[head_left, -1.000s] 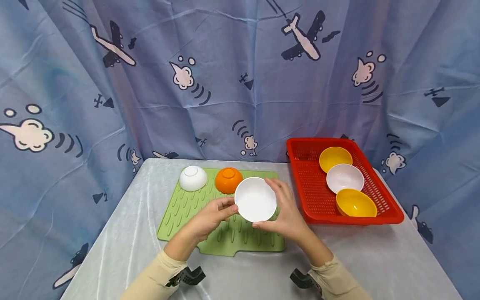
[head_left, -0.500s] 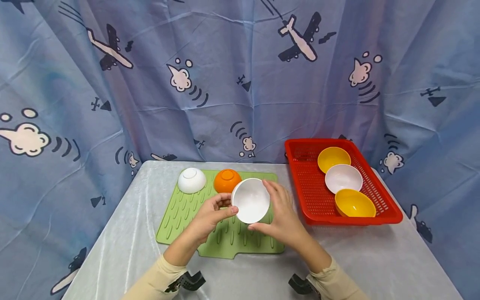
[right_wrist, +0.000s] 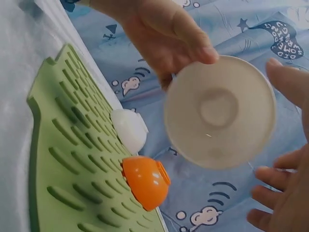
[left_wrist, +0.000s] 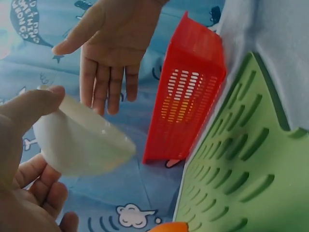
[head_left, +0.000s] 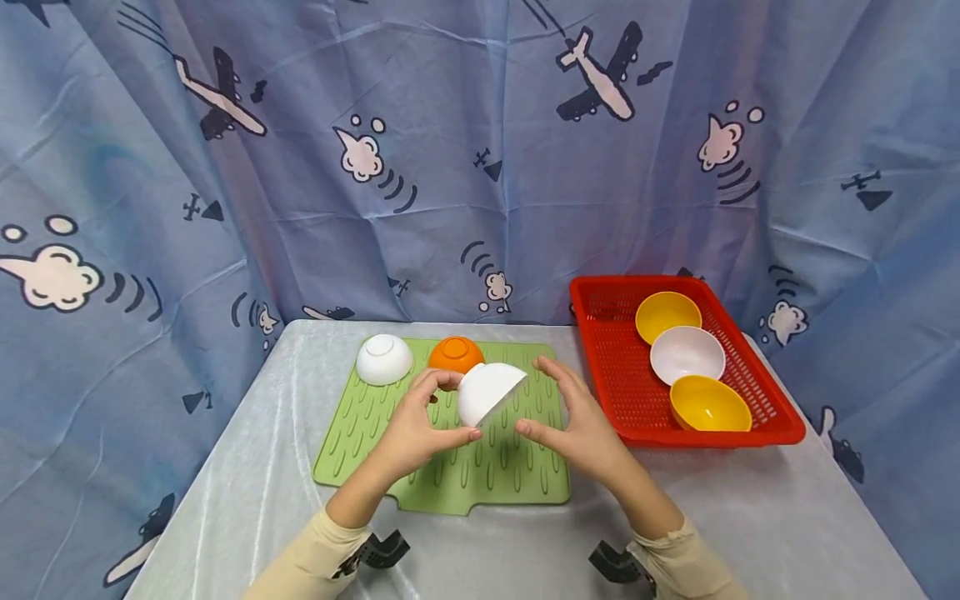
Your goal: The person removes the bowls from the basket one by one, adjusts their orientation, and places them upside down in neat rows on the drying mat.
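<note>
In the head view my left hand (head_left: 412, 429) pinches a white bowl (head_left: 486, 392) between thumb and fingers, above the green drying mat (head_left: 517, 479). The bowl is tilted, its opening turned down and to the right. My right hand (head_left: 581, 425) is spread to the right of the bowl, apart from it, with nothing in its fingers. The left wrist view shows the bowl (left_wrist: 82, 137) at the left thumb and the right palm (left_wrist: 116, 48) beyond it. Behind the held bowl, an orange bowl (head_left: 455, 353) and another white bowl (head_left: 384, 360) lie upside down on the mat.
A red plastic basket (head_left: 618, 400) stands at the right of the table. Inside are two yellow bowls (head_left: 667, 318) and a white bowl (head_left: 687, 357), openings up. A blue patterned curtain (head_left: 450, 167) hangs behind the grey-white tabletop (head_left: 247, 467).
The held bowl has turned from facing me to facing down and right, and shifted slightly left. My right hand has let go of its rim and moved slightly away to the right.
</note>
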`<state>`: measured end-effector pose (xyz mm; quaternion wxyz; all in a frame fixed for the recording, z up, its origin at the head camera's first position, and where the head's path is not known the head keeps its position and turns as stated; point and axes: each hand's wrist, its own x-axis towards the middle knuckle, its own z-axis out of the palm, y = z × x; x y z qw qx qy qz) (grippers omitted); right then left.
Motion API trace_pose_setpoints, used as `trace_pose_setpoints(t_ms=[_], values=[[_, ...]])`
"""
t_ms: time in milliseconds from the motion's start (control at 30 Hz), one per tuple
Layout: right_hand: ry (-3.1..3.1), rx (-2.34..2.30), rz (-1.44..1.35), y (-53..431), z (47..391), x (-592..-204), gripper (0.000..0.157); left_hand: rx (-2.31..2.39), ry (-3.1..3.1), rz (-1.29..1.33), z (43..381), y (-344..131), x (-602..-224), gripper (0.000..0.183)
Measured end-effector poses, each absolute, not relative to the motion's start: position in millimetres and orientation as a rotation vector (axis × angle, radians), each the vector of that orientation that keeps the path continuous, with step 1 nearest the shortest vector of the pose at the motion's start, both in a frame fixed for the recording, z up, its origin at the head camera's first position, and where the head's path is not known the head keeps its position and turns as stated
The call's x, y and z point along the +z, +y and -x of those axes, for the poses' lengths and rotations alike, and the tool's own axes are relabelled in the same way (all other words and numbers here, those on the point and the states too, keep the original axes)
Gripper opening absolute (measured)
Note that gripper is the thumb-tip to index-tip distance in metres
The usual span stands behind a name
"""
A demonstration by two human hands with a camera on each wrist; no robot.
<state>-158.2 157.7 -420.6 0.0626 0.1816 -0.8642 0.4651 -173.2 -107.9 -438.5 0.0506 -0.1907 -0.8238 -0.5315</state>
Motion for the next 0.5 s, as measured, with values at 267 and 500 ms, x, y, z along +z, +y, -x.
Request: trace_pose_setpoints(t_ms=[267, 500], values=[[-2.667, 1.451, -0.602, 159.1, 165.9, -431.6, 0.087, -1.246, -2.476, 0.729, 173.7, -107.2, -437.6, 0.071], [-2.732, 1.599, -0.587, 156.6, 170.5, -438.4, 0.096, -0.903, -2.417, 1.039, 175.6, -110.2, -438.1, 0.069]])
